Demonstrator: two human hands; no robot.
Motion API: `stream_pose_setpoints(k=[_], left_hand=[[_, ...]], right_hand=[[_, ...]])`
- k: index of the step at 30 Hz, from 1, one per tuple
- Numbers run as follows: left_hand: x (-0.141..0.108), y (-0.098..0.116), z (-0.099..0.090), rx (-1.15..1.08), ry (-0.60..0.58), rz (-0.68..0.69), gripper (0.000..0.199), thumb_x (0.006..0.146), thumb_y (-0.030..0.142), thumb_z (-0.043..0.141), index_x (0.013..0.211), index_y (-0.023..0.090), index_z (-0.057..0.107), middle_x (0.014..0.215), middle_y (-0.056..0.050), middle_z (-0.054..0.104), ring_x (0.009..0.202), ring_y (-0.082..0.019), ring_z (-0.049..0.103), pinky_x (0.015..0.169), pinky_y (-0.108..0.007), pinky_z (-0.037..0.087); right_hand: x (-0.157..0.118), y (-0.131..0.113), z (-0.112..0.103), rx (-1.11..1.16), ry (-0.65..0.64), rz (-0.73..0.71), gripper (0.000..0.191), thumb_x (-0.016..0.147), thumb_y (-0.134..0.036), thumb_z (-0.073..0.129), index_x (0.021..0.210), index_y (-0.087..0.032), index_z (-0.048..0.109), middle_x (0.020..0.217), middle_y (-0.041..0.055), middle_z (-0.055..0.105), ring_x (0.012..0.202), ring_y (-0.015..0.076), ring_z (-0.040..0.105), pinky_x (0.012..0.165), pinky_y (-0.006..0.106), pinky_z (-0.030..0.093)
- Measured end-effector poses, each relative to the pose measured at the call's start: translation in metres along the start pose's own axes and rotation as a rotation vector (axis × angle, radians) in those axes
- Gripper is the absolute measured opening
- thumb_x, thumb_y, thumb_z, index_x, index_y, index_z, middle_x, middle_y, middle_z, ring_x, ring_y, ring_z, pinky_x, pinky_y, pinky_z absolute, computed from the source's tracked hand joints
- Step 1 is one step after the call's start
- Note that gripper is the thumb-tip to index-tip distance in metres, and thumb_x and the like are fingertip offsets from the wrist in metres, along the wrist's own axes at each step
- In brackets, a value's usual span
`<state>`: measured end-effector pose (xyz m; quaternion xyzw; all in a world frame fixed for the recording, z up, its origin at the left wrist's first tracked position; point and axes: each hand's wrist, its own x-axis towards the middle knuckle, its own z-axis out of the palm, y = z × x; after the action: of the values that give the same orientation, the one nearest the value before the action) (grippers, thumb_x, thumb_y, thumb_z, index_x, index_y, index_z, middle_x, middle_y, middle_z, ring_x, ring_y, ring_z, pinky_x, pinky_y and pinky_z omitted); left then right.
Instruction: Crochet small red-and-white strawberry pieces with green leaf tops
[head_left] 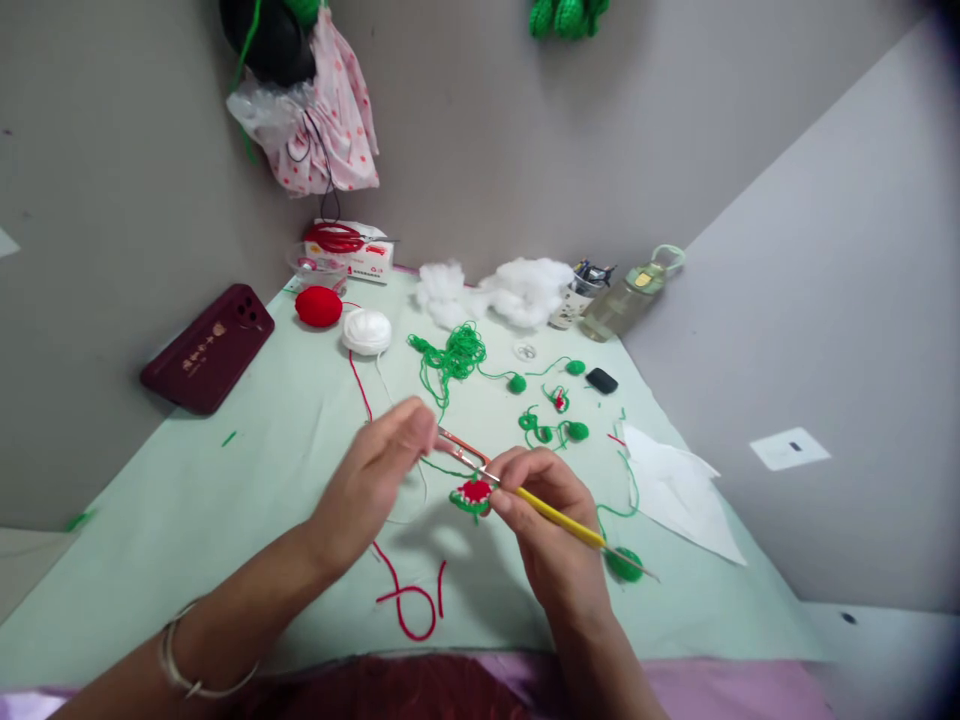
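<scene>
My left hand [382, 460] is closed around one end of orange thread snips [461, 447], which point toward my right hand. My right hand [551, 510] pinches a crochet hook [559, 515] with a yellow grip, and a small crocheted piece [472, 493], red with a green and white edge, sits at its fingertips. The far end of the snips comes close to those fingers; whether they touch is unclear. A green yarn strand runs leftward from the piece beneath the snips. Below lies a loose red yarn strand [416, 632] on the table.
A red yarn ball [319, 306], a white yarn ball [367, 332] and tangled green yarn [457, 355] lie further back. White stuffing [525, 290], a pen cup [576, 303] and a bottle [626, 305] stand behind. At left rests a maroon phone [210, 350]; at right, white paper [679, 490].
</scene>
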<state>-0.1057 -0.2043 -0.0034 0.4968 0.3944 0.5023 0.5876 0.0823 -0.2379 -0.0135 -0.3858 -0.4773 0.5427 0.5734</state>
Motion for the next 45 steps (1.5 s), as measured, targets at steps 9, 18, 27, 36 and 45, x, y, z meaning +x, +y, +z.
stream_pose_setpoints(k=[9,18,27,36,45], left_hand=[[0.007,0.039,-0.017,-0.743,0.118,-0.159,0.032,0.100,0.055,0.061,0.093,0.026,0.074,0.092,-0.002,0.070,0.064,-0.010,0.057,0.053,-0.015,0.056],[-0.006,0.008,-0.009,0.441,-0.115,0.375,0.023,0.095,0.044,0.071,0.084,0.029,0.085,0.126,-0.006,0.079,0.149,-0.032,0.045,0.133,-0.053,0.005],[-0.016,-0.002,0.011,-0.099,-0.171,-0.219,0.032,0.084,0.034,0.084,0.116,0.031,0.082,0.092,0.000,0.074,0.091,-0.019,0.067,0.090,-0.032,0.052],[-0.015,-0.007,0.016,-0.107,-0.032,-0.196,0.049,0.076,0.029,0.090,0.124,0.032,0.078,0.083,0.003,0.066,0.086,-0.016,0.063,0.088,-0.030,0.051],[-0.021,-0.004,0.017,-0.068,0.048,-0.151,0.047,0.077,0.029,0.091,0.121,0.030,0.076,0.081,0.005,0.068,0.089,-0.017,0.066,0.099,-0.031,0.049]], right_hand=[[-0.008,-0.006,0.001,-0.113,0.051,-0.165,0.014,0.084,-0.017,0.084,0.081,-0.026,0.073,0.080,0.0011,0.071,0.075,0.0155,0.063,0.067,0.028,0.054],[-0.010,-0.009,0.006,-0.152,0.049,-0.246,0.016,0.085,-0.012,0.081,0.082,-0.027,0.076,0.078,0.0012,0.071,0.076,0.0162,0.066,0.067,0.029,0.054],[-0.008,-0.004,0.004,-0.240,0.064,-0.261,0.010,0.085,-0.018,0.083,0.083,-0.026,0.077,0.079,0.0021,0.070,0.076,0.0173,0.063,0.067,0.030,0.051],[-0.007,0.001,-0.005,0.018,-0.023,-0.092,0.015,0.089,-0.040,0.079,0.089,-0.025,0.079,0.078,0.0012,0.065,0.070,0.0151,0.057,0.065,0.030,0.044],[-0.016,0.001,-0.002,-0.069,-0.037,-0.126,0.013,0.098,-0.032,0.068,0.100,-0.027,0.081,0.091,0.0042,0.067,0.083,0.0174,0.060,0.076,0.032,0.048]])
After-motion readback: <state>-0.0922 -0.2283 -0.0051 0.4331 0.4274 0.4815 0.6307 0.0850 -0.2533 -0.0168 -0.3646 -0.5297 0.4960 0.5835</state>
